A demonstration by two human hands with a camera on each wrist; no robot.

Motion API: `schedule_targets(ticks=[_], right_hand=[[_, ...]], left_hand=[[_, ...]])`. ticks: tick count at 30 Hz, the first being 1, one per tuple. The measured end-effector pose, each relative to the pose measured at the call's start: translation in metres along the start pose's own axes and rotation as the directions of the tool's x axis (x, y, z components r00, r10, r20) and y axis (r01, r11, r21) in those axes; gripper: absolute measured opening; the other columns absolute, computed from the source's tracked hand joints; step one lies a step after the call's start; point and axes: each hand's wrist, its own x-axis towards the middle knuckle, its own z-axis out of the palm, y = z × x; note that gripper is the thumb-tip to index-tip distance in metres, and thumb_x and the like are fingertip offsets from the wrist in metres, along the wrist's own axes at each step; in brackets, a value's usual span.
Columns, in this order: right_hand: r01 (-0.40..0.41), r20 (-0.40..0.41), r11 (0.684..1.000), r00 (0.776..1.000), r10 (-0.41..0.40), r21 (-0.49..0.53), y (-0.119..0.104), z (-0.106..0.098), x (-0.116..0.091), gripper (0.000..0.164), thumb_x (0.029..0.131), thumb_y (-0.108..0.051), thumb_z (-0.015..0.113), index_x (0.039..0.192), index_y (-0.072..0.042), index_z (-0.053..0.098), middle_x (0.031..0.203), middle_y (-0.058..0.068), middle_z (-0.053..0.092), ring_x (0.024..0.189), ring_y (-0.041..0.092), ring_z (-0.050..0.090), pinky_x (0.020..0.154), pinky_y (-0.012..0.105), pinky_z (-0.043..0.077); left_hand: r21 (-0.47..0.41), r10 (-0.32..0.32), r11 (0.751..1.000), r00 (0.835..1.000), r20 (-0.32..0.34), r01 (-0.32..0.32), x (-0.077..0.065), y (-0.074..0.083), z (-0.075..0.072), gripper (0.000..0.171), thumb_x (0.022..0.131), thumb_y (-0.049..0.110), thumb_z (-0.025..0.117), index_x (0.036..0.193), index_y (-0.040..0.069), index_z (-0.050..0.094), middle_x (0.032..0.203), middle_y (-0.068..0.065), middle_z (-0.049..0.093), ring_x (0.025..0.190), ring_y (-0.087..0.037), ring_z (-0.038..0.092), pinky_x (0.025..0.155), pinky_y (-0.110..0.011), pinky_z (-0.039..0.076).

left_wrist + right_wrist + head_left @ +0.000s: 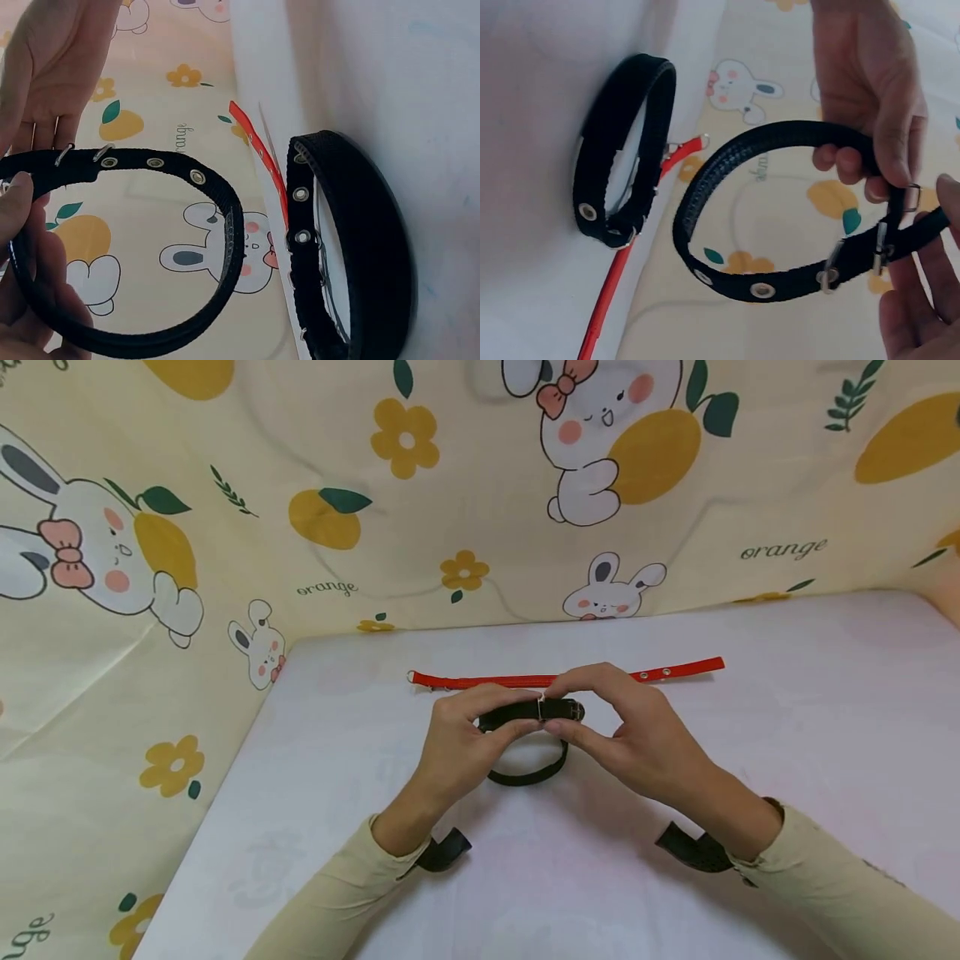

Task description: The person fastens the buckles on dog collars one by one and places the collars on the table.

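Both hands hold a black collar (513,717) with metal buckle hardware and eyelets, raised above the table. My left hand (461,739) pinches the strap on the left, between thumb and fingers. On the right of the buckle, my right hand (637,722) pinches it with thumb and fingertips. In the left wrist view the held collar (229,247) forms a round loop, with its strap through the buckle. A second black collar (375,247) stands on its edge on the table, also looped. Behind the hands, a red collar (487,681) lies stretched out.
The white-covered table (322,760) meets a patterned cloth wall (420,527) at the back and left. Black pieces (444,850) are fixed at both wrists, near the beige sleeves (337,881).
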Motion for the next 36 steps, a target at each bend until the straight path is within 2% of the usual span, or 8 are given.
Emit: schedule_targets(ticks=[4, 12, 18, 22, 29, 36], right_hand=[[0.054, -0.056, 0.998, 0.997, -0.053, 0.016, 0.002, 0.002, 0.000, 0.043, 0.076, -0.003, 0.083, 0.114, -0.016, 0.067, 0.108, -0.006, 0.069, 0.102, 0.006, 0.064, 0.091, 0.013, 0.048], [0.064, -0.122, 0.997, 0.991, -0.058, 0.047, 0.003, 0.000, 0.001, 0.039, 0.069, -0.001, 0.087, 0.105, -0.014, 0.076, 0.098, -0.004, 0.074, 0.097, 0.004, 0.064, 0.087, 0.014, 0.049], [0.041, -0.126, 0.996, 0.992, -0.031, 0.082, 0.003, -0.004, 0.001, 0.037, 0.068, 0.002, 0.087, 0.100, -0.013, 0.079, 0.092, -0.006, 0.073, 0.094, 0.004, 0.062, 0.083, 0.016, 0.050], [0.022, -0.122, 0.999, 0.992, -0.017, 0.040, 0.004, -0.007, 0.001, 0.036, 0.070, -0.001, 0.087, 0.101, -0.017, 0.080, 0.093, -0.009, 0.071, 0.094, 0.001, 0.061, 0.077, 0.015, 0.048], [-0.047, -0.092, 0.999, 0.995, 0.044, -0.022, 0.004, -0.009, 0.001, 0.032, 0.074, -0.007, 0.086, 0.103, -0.021, 0.080, 0.094, -0.010, 0.071, 0.092, 0.001, 0.062, 0.074, 0.014, 0.046], [-0.078, -0.059, 0.994, 0.996, 0.074, -0.076, 0.005, -0.010, 0.001, 0.031, 0.077, -0.011, 0.085, 0.105, -0.024, 0.080, 0.094, -0.010, 0.072, 0.089, 0.004, 0.065, 0.072, 0.013, 0.045]], left_hand=[[-0.018, -0.009, 1.000, 1.000, 0.005, 0.009, 0.001, 0.001, 0.000, 0.027, 0.081, 0.007, 0.081, 0.108, 0.004, 0.076, 0.101, -0.008, 0.077, 0.095, -0.013, 0.072, 0.082, -0.028, 0.058], [-0.066, -0.059, 0.996, 0.998, -0.010, 0.058, 0.003, 0.001, 0.001, 0.026, 0.080, 0.006, 0.082, 0.105, 0.004, 0.077, 0.099, -0.008, 0.077, 0.095, -0.013, 0.072, 0.083, -0.029, 0.057], [-0.069, -0.065, 0.996, 0.998, -0.023, 0.063, 0.003, 0.001, 0.001, 0.027, 0.079, 0.006, 0.083, 0.104, 0.001, 0.076, 0.099, -0.009, 0.077, 0.096, -0.014, 0.072, 0.085, -0.029, 0.057], [-0.074, -0.076, 0.995, 0.997, -0.025, 0.074, 0.003, 0.002, 0.000, 0.028, 0.078, 0.005, 0.083, 0.105, 0.001, 0.076, 0.100, -0.009, 0.077, 0.097, -0.015, 0.073, 0.086, -0.030, 0.058], [-0.112, -0.091, 0.990, 0.996, -0.023, 0.088, 0.003, 0.001, 0.001, 0.028, 0.078, 0.003, 0.082, 0.106, 0.001, 0.076, 0.101, -0.012, 0.077, 0.097, -0.023, 0.074, 0.083, -0.044, 0.059], [-0.087, -0.058, 0.995, 0.998, 0.000, 0.057, 0.001, 0.000, 0.002, 0.032, 0.079, 0.002, 0.081, 0.110, 0.000, 0.075, 0.102, -0.011, 0.076, 0.097, -0.015, 0.073, 0.085, -0.029, 0.059]])
